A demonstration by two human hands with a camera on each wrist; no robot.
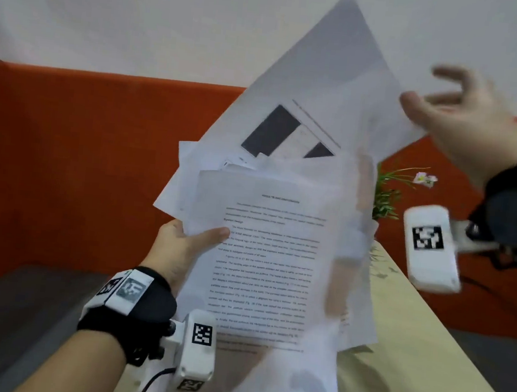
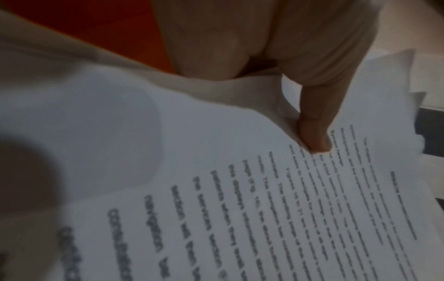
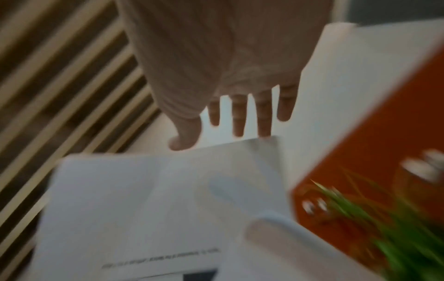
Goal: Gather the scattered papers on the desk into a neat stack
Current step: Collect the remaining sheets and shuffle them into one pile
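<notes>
pinched at their left edge between the thumb and fingers of the left hand [image 1: 183, 245], the papers [image 1: 263, 259] are held up off the desk [image 1: 425, 354], likely so their edges can be evened. they fan out crookedly, a text page in front and a sheet with dark blocks behind. farther off, the right hand [image 1: 466, 121] hovers spread and holding nothing by their far corner.

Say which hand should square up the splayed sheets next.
Right. The right hand is open and free beside the top skewed sheet, while the left hand pinches the bundle of papers and must keep holding.
</notes>
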